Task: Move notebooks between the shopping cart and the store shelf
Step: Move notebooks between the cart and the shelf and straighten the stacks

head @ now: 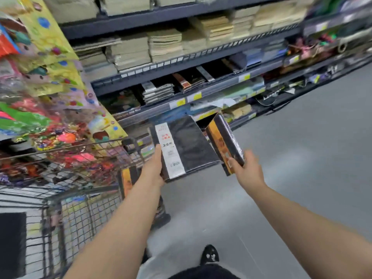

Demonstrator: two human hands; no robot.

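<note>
Black notebook with a white label band (181, 147) sits gripped in the left hand (154, 168); the right hand (246, 168) grips an orange-banded black notebook (224, 140), both near the dark metal shelf (201, 93), right of the wire shopping cart (80, 208).

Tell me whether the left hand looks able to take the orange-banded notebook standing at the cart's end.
Probably not yet: the left hand grips a white-banded notebook, so it is full. The orange-banded notebook by the cart stands near that forearm, with nothing visibly covering it.
</note>
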